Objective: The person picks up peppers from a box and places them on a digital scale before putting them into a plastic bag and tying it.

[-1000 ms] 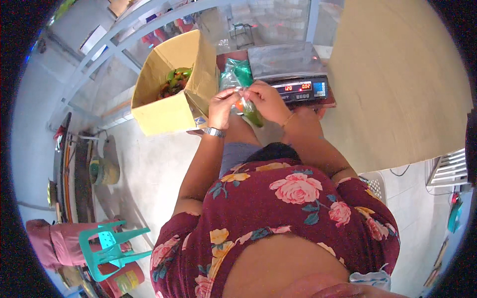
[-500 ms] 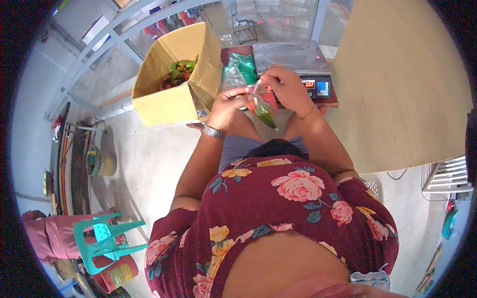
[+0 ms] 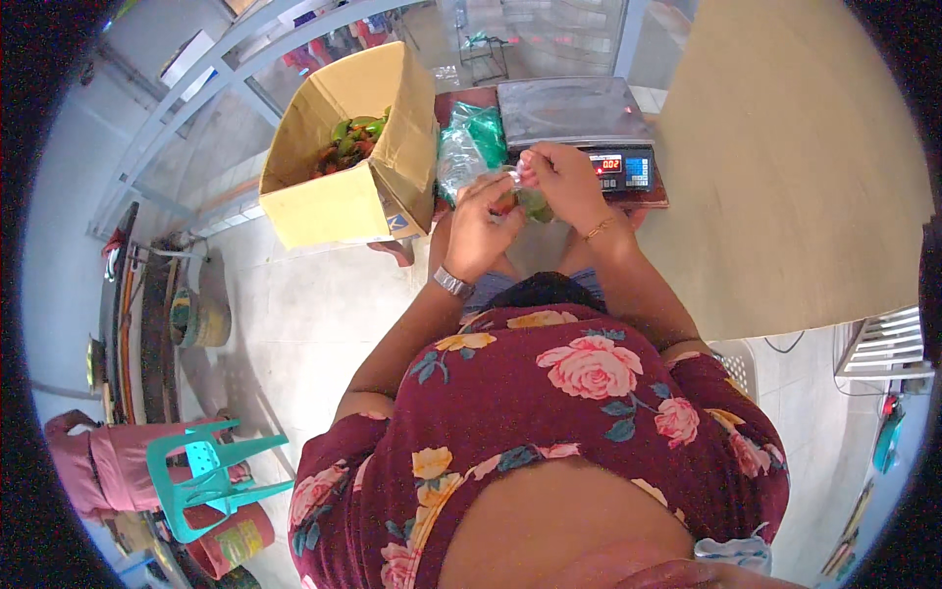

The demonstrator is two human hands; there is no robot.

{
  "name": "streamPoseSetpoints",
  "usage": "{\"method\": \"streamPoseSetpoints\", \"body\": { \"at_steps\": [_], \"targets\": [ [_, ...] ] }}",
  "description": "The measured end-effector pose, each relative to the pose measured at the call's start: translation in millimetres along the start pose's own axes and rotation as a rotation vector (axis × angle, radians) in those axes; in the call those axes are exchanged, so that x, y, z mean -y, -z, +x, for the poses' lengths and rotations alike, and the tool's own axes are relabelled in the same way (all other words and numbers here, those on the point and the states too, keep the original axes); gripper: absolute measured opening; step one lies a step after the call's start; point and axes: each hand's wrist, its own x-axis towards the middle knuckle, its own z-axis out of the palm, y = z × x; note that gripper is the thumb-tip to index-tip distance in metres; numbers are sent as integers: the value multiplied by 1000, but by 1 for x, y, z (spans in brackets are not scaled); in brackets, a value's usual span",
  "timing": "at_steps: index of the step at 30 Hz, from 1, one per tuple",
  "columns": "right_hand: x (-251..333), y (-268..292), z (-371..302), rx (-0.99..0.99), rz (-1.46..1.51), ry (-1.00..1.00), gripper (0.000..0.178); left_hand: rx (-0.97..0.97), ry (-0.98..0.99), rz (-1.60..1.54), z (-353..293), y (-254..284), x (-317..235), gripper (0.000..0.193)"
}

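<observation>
Just in front of the scale [image 3: 579, 123], the left hand [image 3: 481, 228] and right hand [image 3: 561, 177] have their fingers pinched on a small clear bag [image 3: 522, 199] of green and red peppers between them, seemingly closing its mouth, which likely next needs a firm twist.

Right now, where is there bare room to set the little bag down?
The scale's steel pan lies bare just beyond both hands. The floor between the cardboard box and the left hand is open. Between box and scale, plastic bags crowd the gap; the right hand covers the near edge.
</observation>
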Motion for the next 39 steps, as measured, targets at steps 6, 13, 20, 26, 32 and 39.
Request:
{"method": "streamPoseSetpoints", "body": {
  "at_steps": [6,13,20,26,32,39],
  "targets": [
    [-16,-6,-3,-44,65,-92,23,129,643,-1256,4,-10,-15,32],
    [1,-18,-29,-69,-23,43,58,-82,762,-1546,-3,-3,-20,28],
    [19,-19,-27,-118,-321,208,62,-12,733,-1480,-7,4,-18,43],
    [19,-20,-25,-171,-226,205,60,63,626,-1425,-6,10,-33,46],
    [25,-21,-23,-113,94,48,54,-135,406,-966,-15,-7,-18,53],
    [-9,-20,-14,53,300,-15,49,-171,517,-703,3,10,-10,46]
  ]
}}
